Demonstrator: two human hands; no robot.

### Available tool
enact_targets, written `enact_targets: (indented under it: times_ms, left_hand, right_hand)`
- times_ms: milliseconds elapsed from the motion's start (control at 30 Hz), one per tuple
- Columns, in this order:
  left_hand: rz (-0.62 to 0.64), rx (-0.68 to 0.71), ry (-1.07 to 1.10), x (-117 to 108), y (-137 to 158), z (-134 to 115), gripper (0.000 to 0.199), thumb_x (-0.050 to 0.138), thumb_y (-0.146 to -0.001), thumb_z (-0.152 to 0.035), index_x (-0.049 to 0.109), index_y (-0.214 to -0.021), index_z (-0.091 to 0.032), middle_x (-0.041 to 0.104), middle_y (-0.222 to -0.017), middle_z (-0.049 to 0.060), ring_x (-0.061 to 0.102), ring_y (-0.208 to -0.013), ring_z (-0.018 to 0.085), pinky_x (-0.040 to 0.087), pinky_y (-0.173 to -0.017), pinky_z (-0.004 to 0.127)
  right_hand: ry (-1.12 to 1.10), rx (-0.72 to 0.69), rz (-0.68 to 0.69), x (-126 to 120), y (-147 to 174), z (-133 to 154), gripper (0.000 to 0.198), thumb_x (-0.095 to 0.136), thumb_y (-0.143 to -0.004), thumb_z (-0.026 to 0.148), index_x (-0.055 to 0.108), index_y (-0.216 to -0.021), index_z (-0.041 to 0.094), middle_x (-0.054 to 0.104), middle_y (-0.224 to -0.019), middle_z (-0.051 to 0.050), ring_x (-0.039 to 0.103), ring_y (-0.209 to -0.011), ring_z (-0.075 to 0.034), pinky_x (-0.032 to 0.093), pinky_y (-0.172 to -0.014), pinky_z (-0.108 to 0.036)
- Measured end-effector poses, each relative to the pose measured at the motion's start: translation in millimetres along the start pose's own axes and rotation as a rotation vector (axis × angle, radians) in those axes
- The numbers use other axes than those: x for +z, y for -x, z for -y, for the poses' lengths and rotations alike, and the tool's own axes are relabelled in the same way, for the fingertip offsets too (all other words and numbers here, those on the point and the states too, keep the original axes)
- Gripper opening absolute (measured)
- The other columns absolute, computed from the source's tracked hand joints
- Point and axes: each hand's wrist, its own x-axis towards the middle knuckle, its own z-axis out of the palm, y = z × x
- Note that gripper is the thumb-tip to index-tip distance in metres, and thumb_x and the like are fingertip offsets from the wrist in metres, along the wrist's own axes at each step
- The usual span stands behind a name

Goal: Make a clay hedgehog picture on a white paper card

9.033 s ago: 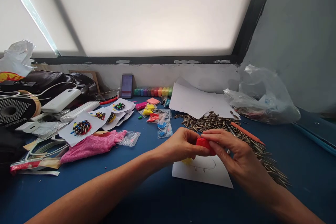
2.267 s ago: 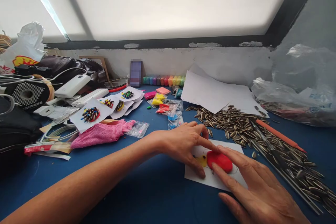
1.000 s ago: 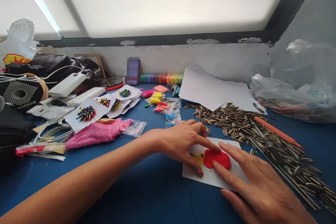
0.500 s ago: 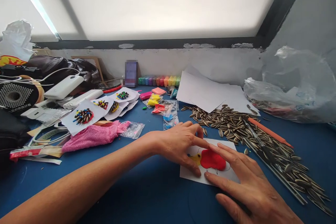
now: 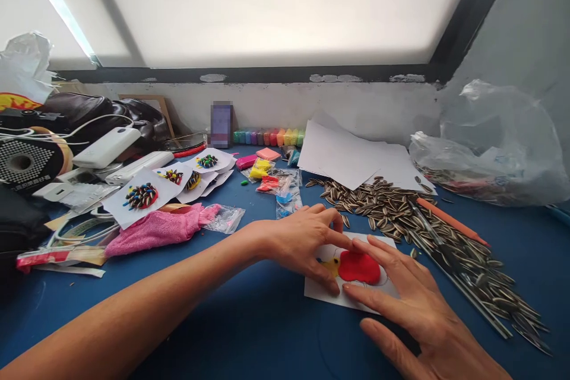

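At lower right, the right hand (image 5: 418, 303), grip spread, brackets red clay (image 5: 360, 267) on the white card (image 5: 317, 292), which the left hand (image 5: 307, 240), also spread, seemingly steadies. Beyond, right of centre, seeds (image 5: 371, 203) lie loose, presumably handy.

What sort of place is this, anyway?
It looks like a craft workspace, perhaps at home: red clay on a paper drawing, a heap of striped seeds, and white cards bearing seed-studded clay.
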Motion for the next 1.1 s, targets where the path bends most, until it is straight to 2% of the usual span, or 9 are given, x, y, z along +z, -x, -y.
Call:
enact_targets:
  times_ms: [167,333,567,767,933,1100]
  left_hand:
    - [-0.016,0.021,-0.014,0.9,-0.4,2.3,0.063,0.068,-0.079,-0.06,0.055,-0.136,-0.036,0.047,-0.123,0.008,0.044,-0.115,0.026,0.035,-0.101,0.04]
    - [-0.031,0.034,-0.042,2.7,-0.5,4.8,0.067,0.069,-0.079,-0.06,0.053,-0.139,-0.035,0.048,-0.12,0.007,0.045,-0.116,0.026,0.036,-0.099,0.037]
    - [-0.033,0.027,-0.041,3.5,0.7,4.2,0.067,0.068,-0.079,-0.06,0.05,-0.14,-0.039,0.047,-0.123,0.007,0.045,-0.117,0.026,0.036,-0.098,0.038]
    - [-0.028,0.049,-0.047,1.7,-0.1,3.4,0.062,0.068,-0.081,-0.058,0.052,-0.138,-0.037,0.048,-0.12,0.006,0.045,-0.117,0.024,0.035,-0.098,0.037]
    - [-0.009,0.027,-0.054,1.4,0.5,1.9,0.062,0.068,-0.081,-0.058,0.053,-0.138,-0.038,0.047,-0.124,0.007,0.045,-0.116,0.025,0.036,-0.098,0.039]
    - [-0.009,0.031,-0.051,1.2,1.7,2.0,0.062,0.068,-0.081,-0.057,0.053,-0.138,-0.037,0.047,-0.124,0.006,0.045,-0.114,0.024,0.036,-0.098,0.038]
  right_hand:
    - [-0.018,0.04,-0.053,5.2,3.2,-3.1,0.03,0.049,-0.096,0.038,0.073,-0.111,0.027,0.052,-0.144,-0.012,0.051,-0.131,-0.035,0.059,-0.086,-0.055]
    - [-0.068,0.137,-0.086,-1.1,6.8,-16.8,0.028,0.05,-0.096,0.03,0.068,-0.117,0.029,0.048,-0.146,-0.006,0.05,-0.131,-0.031,0.056,-0.092,-0.052]
    - [-0.031,-0.031,-0.052,-6.8,10.5,-37.7,0.048,0.054,-0.086,0.009,0.062,-0.128,0.031,0.04,-0.152,-0.007,0.041,-0.137,-0.033,0.046,-0.1,-0.055]
    - [0.05,-0.166,-0.054,-5.5,6.9,-41.8,0.042,0.051,-0.085,0.007,0.07,-0.117,0.027,0.05,-0.146,-0.01,0.045,-0.135,-0.032,0.046,-0.097,-0.051]
    - [0.103,-0.191,-0.031,-3.8,11.4,-44.0,0.048,0.048,-0.08,0.0,0.069,-0.116,0.024,0.053,-0.143,-0.013,0.041,-0.138,-0.033,0.043,-0.099,-0.051]
    - [0.133,-0.203,-0.015,-1.1,20.8,-48.1,0.054,0.046,-0.079,-0.001,0.064,-0.123,0.024,0.045,-0.152,-0.012,0.034,-0.143,-0.033,0.038,-0.103,-0.053]
